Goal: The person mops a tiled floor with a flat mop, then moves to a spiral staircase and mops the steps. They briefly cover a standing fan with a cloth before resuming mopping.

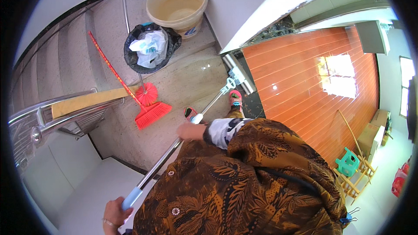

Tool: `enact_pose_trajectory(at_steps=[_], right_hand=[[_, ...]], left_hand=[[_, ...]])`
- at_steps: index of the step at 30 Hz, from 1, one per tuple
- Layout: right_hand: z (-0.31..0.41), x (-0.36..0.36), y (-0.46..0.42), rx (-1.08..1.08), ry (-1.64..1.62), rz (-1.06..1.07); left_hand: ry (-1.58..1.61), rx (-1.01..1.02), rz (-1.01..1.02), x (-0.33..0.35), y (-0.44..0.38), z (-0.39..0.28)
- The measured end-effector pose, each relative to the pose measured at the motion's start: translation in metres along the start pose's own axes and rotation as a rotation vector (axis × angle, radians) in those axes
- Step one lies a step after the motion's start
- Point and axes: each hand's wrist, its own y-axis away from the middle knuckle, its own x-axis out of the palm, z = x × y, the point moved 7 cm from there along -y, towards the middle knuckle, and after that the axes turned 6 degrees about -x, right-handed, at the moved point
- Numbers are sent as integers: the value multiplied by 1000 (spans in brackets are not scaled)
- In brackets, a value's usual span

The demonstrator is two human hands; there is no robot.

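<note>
A sponge mop [240, 75] with a metal pole and light-blue fittings lies at an angle across the view, its head on the dark threshold beside the orange floor. Around the light-blue grip at the pole's lower left end is my left hand [115, 213]. My right hand [192, 131], slightly blurred, holds the pole farther up, just below a white and light-blue collar. A red broom [153, 114] and a round red brush [146, 94] rest on the concrete landing to the left of the mop. My feet, in pink shoes, are near the mop head.
A black-lined bin [130, 50] holding white plastic stands beside a large cream bucket [176, 23]. Concrete stairs [73, 49] and a metal railing [42, 117] are at left. Beyond the doorway are a green plastic stool [348, 163] and cardboard boxes [367, 137].
</note>
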Motion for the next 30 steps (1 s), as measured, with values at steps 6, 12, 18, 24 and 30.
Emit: enact_pose_trajectory(at_steps=[6,12,18,24,30], right_hand=[[96,-47,-70,-53,-54,86],[82,-108,-23,96,-94,-63],[-87,-74,123,635,25,-115],[-235,20,363,1148,-141,-213],[-223,48,422,1261,-61,-530]], left_hand=[[73,-109,-264,-54,39,120],[-52,24,-346,-114,-3,65],[-55,219,56,-96,-130,-124],[-196,787,18,3,-180,-358],[-413,982,-31,24,-166,-435]])
